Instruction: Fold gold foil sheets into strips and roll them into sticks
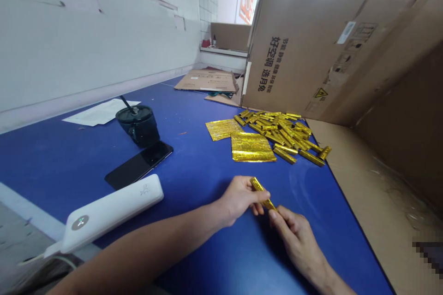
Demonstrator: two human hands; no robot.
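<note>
A thin roll of shiny gold foil (pixel 257 185) is held at a slant just over the blue table. Its upper end is pinched in the thumb and fingers of my left hand (pixel 242 198). At the lower end, the closed thumb and fingers of my right hand (pixel 294 228) grip it too. Beyond my hands lie a flat square gold foil sheet (pixel 252 147) and a second foil sheet (pixel 223 129), partly overlapped by the first. To their right is a loose pile of several gold foil rolls (pixel 287 133).
A large cardboard box (pixel 301 50) stands behind the pile, its brown side running down the right. On the left are a white device (pixel 114 212) with a cable, a black phone (pixel 140 164), a dark lidded cup (pixel 140 126) and white papers (pixel 97 113). Flat cardboard (pixel 207 80) lies farther back.
</note>
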